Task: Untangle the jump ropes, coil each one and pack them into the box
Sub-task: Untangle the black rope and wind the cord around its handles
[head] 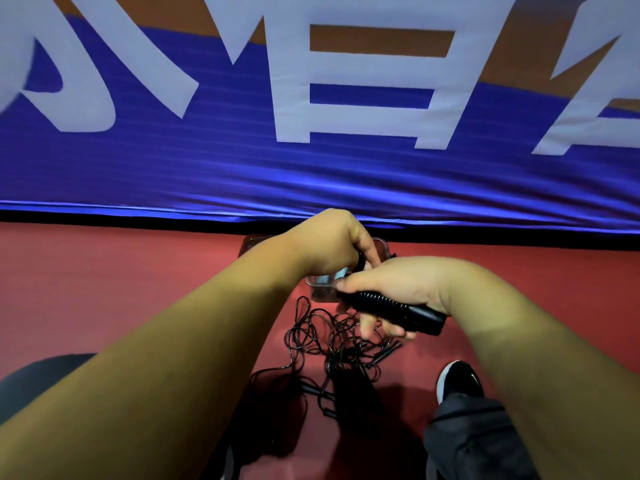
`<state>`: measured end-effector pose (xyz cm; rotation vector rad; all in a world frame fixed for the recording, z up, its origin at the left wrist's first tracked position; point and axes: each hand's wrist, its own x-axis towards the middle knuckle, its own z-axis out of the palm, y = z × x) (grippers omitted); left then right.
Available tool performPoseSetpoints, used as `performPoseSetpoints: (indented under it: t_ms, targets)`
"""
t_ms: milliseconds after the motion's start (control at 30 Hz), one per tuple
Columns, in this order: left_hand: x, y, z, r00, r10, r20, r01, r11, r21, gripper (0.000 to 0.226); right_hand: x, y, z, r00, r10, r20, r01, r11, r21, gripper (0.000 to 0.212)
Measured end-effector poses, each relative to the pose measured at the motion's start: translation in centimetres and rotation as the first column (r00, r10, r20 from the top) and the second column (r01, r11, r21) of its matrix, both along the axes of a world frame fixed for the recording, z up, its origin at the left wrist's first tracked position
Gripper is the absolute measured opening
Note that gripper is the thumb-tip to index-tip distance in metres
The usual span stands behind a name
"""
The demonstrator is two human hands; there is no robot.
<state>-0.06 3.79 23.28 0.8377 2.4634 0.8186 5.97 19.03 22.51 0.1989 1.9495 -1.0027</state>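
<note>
View from the person's head, looking down along two bare forearms that reach forward over a red floor (104,289). A clear plastic box (320,292) sits on the floor, partly hidden by both hands.

The right hand (398,282) is just on the near side of the box. Its fingers are wrapped round a black ribbed handle (394,308), which lies slanted across the palm with its thick end sticking out past the wrist.

The left hand (329,240) is above the box with its fingers curled downward and its fingertips close to the right hand. Something dark shows beneath them, but it is not clear whether the hand grips it.

Nearer the person than the box, a loose tangle of thin black jump ropes (322,341) lies on the floor, with more slim black handles among the loops.

To the near right of the box is a black shoe (457,379) with a white mark, and a dark trouser leg (478,441) below it. Beyond the box hangs a blue banner (311,174) with large white letters.
</note>
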Motion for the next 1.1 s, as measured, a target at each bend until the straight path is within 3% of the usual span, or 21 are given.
performPoseSetpoints:
  t_ms: [267, 400, 533, 600, 700, 767, 900, 1000, 1100]
  targets:
    - [-0.2, -0.1, 0.9, 0.979, 0.104, -0.173, -0.09, 0.992, 0.087, 0.038, -0.6, 0.6, -0.6, 0.985, -0.067, -0.157, 0.058, 0.996, -0.062, 0.065]
    - [-0.5, -0.1, 0.6, 0.959, 0.194, -0.205, -0.179, 0.98, 0.091, 0.032, -0.5, 0.4, -0.5, 0.973, -0.111, -0.203, 0.092, 0.99, -0.103, 0.033]
    - [-1.5, -0.6, 0.0, 0.943, 0.276, -0.188, -0.268, 0.961, 0.068, 0.021, -0.5, 0.0, -0.3, 0.972, -0.108, -0.211, 0.077, 0.986, -0.15, 0.033]
    - [-2.2, -1.2, -0.4, 0.941, 0.308, -0.141, -0.307, 0.951, 0.029, 0.021, -0.3, -0.1, 0.2, 0.967, -0.125, -0.222, 0.089, 0.982, -0.167, 0.028]
    - [-3.2, -2.7, -1.1, 0.925, 0.374, -0.07, -0.379, 0.923, -0.071, 0.018, -0.3, 0.5, 0.8, 0.948, -0.17, -0.27, 0.121, 0.975, -0.188, 0.046]
    - [-3.6, -3.9, -1.5, 0.915, 0.402, 0.035, -0.392, 0.907, -0.156, 0.004, -0.7, 1.1, 0.8, 0.918, -0.272, -0.289, 0.194, 0.942, -0.274, 0.049]
    - [-2.8, -5.0, -1.9, 0.909, 0.29, 0.3, -0.211, 0.94, -0.269, 0.036, -1.1, 2.4, 1.1, 0.847, -0.472, -0.243, 0.318, 0.817, -0.48, 0.036]
    - [-1.9, -4.6, -1.3, 0.911, 0.108, 0.398, -0.018, 0.974, -0.224, 0.048, -1.6, 3.3, 1.1, 0.809, -0.546, -0.217, 0.378, 0.766, -0.52, 0.04]
    - [-1.1, -3.7, -0.5, 0.879, -0.028, 0.475, 0.013, 0.999, 0.035, 0.04, -1.6, 3.2, 1.2, 0.798, -0.556, -0.23, 0.397, 0.774, -0.493, 0.043]
